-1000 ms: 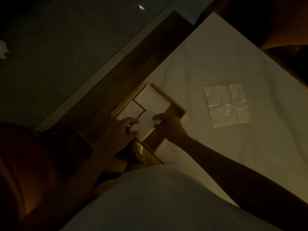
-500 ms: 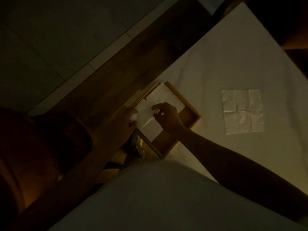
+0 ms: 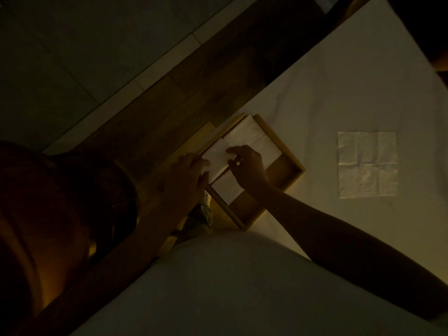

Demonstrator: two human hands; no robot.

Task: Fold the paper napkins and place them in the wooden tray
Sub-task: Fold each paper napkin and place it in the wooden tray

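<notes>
- The right hand (image 3: pixel 247 166) is reaching into the wooden tray (image 3: pixel 291 163), palm down, fingers curled and pressing on the folded napkins (image 3: pixel 244 139) — not pinching them.
- The left hand (image 3: pixel 186 175) is lying flat at the tray's near-left rim, fingers loose, touching the napkins' edge.
- The tray is sitting diagonally at the white cloth's (image 3: pixel 339 81) edge — long axis running upper-left to lower-right.
- An unfolded napkin (image 3: pixel 367 163) is lying flat, well apart to the right.

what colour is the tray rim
Light yellowish wood on the tray rim, seen in the dim head view.
</notes>
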